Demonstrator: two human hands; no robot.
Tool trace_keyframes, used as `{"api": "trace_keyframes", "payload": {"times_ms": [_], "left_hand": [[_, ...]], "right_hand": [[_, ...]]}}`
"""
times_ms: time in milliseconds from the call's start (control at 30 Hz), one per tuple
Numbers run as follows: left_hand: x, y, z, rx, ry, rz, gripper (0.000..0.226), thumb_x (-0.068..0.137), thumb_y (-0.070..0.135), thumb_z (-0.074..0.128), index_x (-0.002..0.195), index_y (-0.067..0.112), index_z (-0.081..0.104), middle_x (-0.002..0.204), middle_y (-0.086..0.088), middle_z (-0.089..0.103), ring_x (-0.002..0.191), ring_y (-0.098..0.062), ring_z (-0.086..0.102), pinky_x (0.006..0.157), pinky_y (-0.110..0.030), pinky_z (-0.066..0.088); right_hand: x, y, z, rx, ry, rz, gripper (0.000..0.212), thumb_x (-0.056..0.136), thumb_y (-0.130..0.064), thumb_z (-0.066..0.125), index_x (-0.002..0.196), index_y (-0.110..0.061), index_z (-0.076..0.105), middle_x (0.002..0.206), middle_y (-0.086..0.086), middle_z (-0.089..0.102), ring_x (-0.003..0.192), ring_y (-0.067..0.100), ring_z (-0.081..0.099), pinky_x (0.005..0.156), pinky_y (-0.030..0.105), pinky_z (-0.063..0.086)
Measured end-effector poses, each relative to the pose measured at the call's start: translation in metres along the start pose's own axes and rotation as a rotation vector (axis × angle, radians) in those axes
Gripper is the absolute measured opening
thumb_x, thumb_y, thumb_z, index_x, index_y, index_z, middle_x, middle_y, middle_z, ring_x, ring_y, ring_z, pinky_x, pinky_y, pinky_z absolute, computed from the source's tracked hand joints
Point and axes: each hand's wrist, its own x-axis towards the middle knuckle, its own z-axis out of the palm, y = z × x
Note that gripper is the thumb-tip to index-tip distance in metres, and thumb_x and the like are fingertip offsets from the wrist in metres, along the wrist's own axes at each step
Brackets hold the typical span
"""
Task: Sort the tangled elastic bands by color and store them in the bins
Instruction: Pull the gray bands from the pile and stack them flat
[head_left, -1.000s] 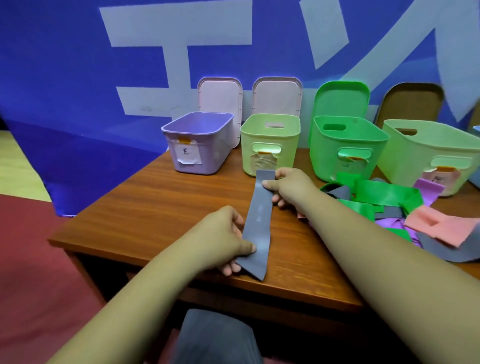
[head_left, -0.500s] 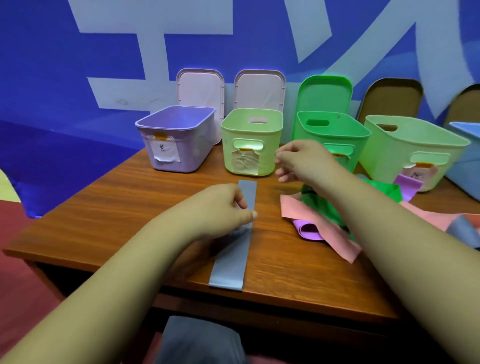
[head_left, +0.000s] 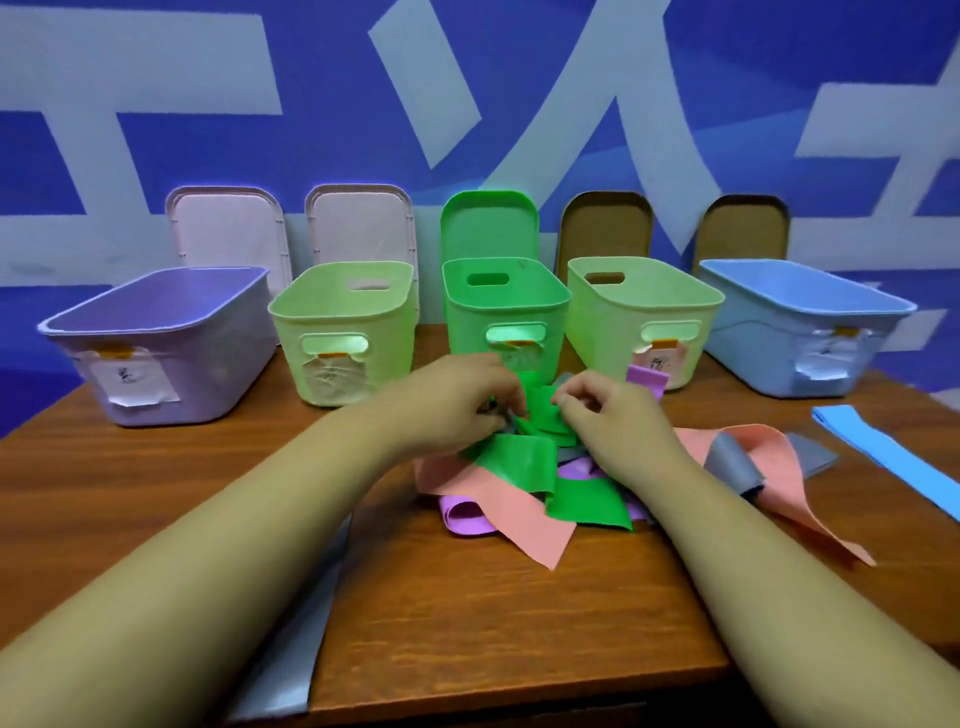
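The scene is lit evenly and fairly brightly from overhead, only soft shadows being cast on the table (head_left: 156, 467) beneath the bins (head_left: 156, 353), while colours are rendered oversaturated, slight motion blur is spread throughout, and edges are bowed by wide-angle distortion.

Five bins in a row along the back of the worktop (head_left: 493, 623): far-left bin (head_left: 156, 353), second bin (head_left: 337, 322), middle bin (head_left: 504, 312), fourth bin (head_left: 639, 312), far-right bin (head_left: 800, 332). One of the lids (head_left: 228, 228) stands behind each, against the backdrop (head_left: 571, 78). Tangle of bands (head_left: 519, 467) lies on the worktop just before the middle and fourth bins. Left hand (head_left: 457, 395) and right hand (head_left: 608, 410) are side by side on its far edge, fingers curled into it. One loose band (head_left: 883, 452) lies flat right of the tangle, before the far-right bin. Another flat band (head_left: 296, 649) lies at the near-left edge, partly under the left forearm.
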Motion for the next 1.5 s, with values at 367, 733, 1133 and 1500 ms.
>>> {"api": "trace_keyframes", "payload": {"times_ms": [367, 733, 1133, 1500], "left_hand": [[-0.004, -0.031, 0.012, -0.091, -0.116, 0.020, 0.052, 0.088, 0.024, 0.085, 0.138, 0.023, 0.069, 0.129, 0.003, 0.057, 0.117, -0.011, 0.056, 0.106, -0.027, 0.043], [-0.013, -0.032, 0.003, -0.161, 0.223, 0.030, 0.028, 0.084, 0.054, 0.071, 0.098, 0.029, 0.072, 0.096, 0.012, 0.062, 0.085, -0.007, 0.063, 0.078, -0.028, 0.054], [-0.004, -0.019, -0.002, -0.599, 0.669, -0.316, 0.012, 0.102, 0.025, 0.069, 0.095, 0.015, 0.071, 0.085, -0.008, 0.067, 0.059, -0.015, 0.063, 0.048, -0.036, 0.060], [-0.001, 0.011, 0.012, -0.741, 0.461, -0.244, 0.008, 0.097, 0.026, 0.076, 0.096, 0.018, 0.074, 0.083, 0.007, 0.067, 0.059, -0.010, 0.066, 0.058, -0.016, 0.048]], "right_hand": [[0.004, 0.007, 0.008, -0.112, -0.236, -0.135, 0.009, 0.100, -0.028, 0.069, 0.096, -0.028, 0.076, 0.091, -0.014, 0.073, 0.088, 0.001, 0.063, 0.071, 0.010, 0.040], [-0.004, -0.005, 0.001, -0.008, -0.108, -0.188, 0.007, 0.101, -0.024, 0.069, 0.103, -0.030, 0.071, 0.100, -0.012, 0.063, 0.090, 0.000, 0.059, 0.074, 0.007, 0.038], [-0.020, -0.025, -0.009, 0.215, -0.039, -0.225, 0.019, 0.104, -0.020, 0.065, 0.088, -0.026, 0.072, 0.076, -0.007, 0.066, 0.071, 0.011, 0.058, 0.063, 0.018, 0.041], [-0.018, -0.031, -0.002, 0.274, -0.119, -0.029, 0.045, 0.109, -0.041, 0.057, 0.152, -0.032, 0.056, 0.092, -0.011, 0.077, 0.088, -0.003, 0.067, 0.091, 0.032, 0.053]]}}
